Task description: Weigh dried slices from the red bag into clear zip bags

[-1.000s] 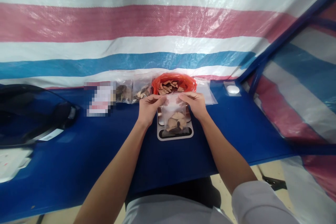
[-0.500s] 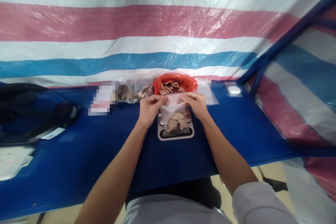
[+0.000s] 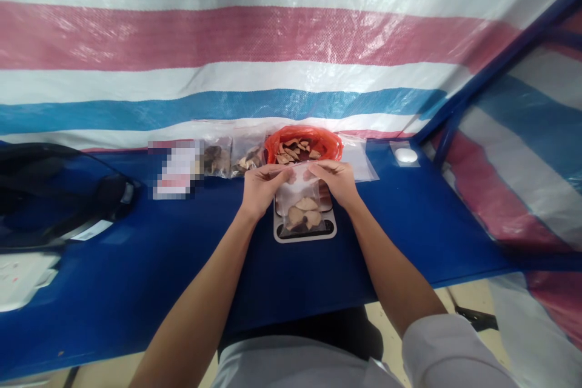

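Fingers and thumbs of the left hand (image 3: pixel 261 188) and right hand (image 3: pixel 339 182) are pinched on the top edge of a clear plastic bag (image 3: pixel 297 189), close beside each other. Pale dried slices (image 3: pixel 304 216) lie in its bottom, over the digital scale (image 3: pixel 305 239), though whether it touches the scale cannot be told. Just behind, an open red plastic bag (image 3: pixel 334 148) of brownish pieces (image 3: pixel 293 150) stands on the blue table (image 3: pixel 182 267).
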`<act>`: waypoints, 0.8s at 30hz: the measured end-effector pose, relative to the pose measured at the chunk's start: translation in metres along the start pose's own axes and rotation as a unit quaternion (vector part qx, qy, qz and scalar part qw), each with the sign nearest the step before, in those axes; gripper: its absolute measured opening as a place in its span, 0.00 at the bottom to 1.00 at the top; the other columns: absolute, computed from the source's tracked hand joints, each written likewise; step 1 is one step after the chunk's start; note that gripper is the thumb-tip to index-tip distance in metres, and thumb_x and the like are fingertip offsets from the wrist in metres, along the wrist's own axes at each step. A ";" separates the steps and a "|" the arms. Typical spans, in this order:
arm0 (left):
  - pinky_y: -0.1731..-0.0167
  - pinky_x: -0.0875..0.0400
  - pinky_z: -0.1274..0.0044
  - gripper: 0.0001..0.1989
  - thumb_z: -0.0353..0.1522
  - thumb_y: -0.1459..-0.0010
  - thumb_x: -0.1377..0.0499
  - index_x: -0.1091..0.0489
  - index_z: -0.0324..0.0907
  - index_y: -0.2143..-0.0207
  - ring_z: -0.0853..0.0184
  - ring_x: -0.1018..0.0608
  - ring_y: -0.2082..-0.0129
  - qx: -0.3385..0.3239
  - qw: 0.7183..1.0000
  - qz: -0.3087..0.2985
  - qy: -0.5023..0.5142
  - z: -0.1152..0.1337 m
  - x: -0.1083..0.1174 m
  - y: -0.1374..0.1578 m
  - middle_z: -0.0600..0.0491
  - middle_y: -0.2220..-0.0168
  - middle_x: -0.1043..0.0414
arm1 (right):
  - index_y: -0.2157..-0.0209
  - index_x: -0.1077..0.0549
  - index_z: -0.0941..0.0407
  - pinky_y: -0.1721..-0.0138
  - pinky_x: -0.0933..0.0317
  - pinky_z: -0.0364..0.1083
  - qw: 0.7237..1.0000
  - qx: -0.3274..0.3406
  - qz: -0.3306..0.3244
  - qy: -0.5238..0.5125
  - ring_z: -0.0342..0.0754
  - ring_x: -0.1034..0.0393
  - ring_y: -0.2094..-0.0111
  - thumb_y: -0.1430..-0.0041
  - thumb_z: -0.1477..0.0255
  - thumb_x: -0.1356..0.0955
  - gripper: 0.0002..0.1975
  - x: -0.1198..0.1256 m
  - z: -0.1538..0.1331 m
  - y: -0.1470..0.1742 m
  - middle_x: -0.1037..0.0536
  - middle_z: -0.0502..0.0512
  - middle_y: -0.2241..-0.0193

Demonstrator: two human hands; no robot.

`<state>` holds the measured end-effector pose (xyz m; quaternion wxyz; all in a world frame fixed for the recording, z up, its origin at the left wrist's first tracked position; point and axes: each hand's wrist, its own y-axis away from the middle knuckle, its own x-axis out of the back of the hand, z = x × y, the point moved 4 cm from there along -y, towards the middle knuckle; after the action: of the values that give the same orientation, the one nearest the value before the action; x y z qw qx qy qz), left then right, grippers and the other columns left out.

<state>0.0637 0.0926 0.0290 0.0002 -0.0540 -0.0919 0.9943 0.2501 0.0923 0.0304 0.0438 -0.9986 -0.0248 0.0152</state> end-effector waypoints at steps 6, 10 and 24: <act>0.71 0.27 0.75 0.11 0.39 0.53 0.28 0.17 0.42 0.70 0.66 0.22 0.76 0.009 1.000 -0.003 -0.019 -0.002 0.000 0.001 0.52 0.76 0.20 | 0.72 0.18 0.54 0.71 0.28 0.45 1.000 0.025 -0.009 -0.008 0.47 0.24 0.73 0.52 0.55 0.24 0.16 -0.003 -0.001 0.000 0.18 0.52 0.74; 0.70 0.26 0.75 0.13 0.41 0.54 0.28 0.17 0.41 0.70 0.65 0.21 0.75 0.021 1.000 0.002 -0.013 -0.002 0.000 0.000 0.51 0.75 0.20 | 0.71 0.18 0.54 0.74 0.29 0.44 1.000 0.018 0.006 -0.001 0.45 0.26 0.76 0.50 0.56 0.24 0.15 0.000 0.005 -0.001 0.18 0.51 0.74; 0.69 0.26 0.74 0.12 0.40 0.57 0.26 0.18 0.42 0.74 0.66 0.22 0.75 0.018 1.000 0.021 -0.003 -0.001 0.000 -0.001 0.52 0.76 0.21 | 0.71 0.20 0.55 0.70 0.27 0.46 0.999 0.033 0.003 -0.005 0.48 0.23 0.72 0.52 0.55 0.24 0.17 -0.005 0.002 -0.001 0.18 0.52 0.74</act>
<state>0.0640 0.0933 0.0280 -0.0196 -0.0526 -0.0730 0.9957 0.2454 0.0932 0.0288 0.0762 -0.9966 -0.0216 0.0211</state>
